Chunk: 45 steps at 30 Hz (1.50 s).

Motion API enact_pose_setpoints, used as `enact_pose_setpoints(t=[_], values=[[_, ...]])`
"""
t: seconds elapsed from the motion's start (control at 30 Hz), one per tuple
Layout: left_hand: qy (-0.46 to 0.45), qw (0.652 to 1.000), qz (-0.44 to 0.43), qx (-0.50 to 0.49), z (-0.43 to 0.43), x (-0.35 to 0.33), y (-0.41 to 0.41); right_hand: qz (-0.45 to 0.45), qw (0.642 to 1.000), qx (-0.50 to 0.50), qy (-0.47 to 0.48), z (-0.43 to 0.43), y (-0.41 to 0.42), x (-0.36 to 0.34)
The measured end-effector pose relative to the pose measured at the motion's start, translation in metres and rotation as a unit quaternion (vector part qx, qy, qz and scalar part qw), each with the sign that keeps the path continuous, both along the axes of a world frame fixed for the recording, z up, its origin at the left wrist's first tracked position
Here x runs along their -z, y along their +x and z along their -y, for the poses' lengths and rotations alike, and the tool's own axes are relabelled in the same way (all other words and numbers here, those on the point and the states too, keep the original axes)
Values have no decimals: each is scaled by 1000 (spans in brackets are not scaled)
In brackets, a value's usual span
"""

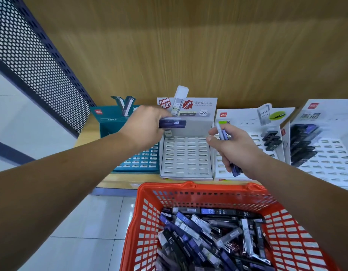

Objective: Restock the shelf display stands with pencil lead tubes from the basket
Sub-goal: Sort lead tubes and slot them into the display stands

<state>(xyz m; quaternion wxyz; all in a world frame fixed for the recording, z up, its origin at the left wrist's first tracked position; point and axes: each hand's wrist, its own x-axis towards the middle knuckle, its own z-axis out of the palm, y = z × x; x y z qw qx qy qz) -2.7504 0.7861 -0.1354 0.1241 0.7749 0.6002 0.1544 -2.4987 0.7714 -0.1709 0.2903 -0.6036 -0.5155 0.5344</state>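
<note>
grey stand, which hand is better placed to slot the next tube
Probably left: the left hand holds a single purple tube over the grey stand's back row; the right hand grips a bundle beside its right edge.

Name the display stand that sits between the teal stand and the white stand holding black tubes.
The pale grey stand with the red starburst label, in the head view.
</note>
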Motion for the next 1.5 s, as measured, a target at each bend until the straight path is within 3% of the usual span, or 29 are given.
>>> enact_pose_setpoints(t=[0.27,0.5,0.73,0.83,0.97,1.03,1.2,1.33,1.5], values=[[-7,997,-19,71,2,-1,0,-33,999,1,-37,-4,4,3],[-4,999,35,-15,-3,13,-1,-49,998,-6,-47,-3,6,-2],[57,998,-35,15,0,16,4,-234,950,-47,-201,-3,6,-23],[28,998,-49,16,0,19,8,-261,938,-61,-218,-4,7,-28],[26,999,21,-28,4,22,17,-220,948,-96,-207,-2,2,-30],[-5,991,115,-73,11,13,25,-182,955,-130,-192,1,-1,-30],[-160,925,333,-87,23,-11,46,-120,956,-198,-178,7,-9,-35],[-295,802,498,-146,35,-17,42,-160,961,-134,-181,4,-16,-35],[-414,695,562,-171,57,-16,31,-223,946,-68,-224,0,-14,-37]])
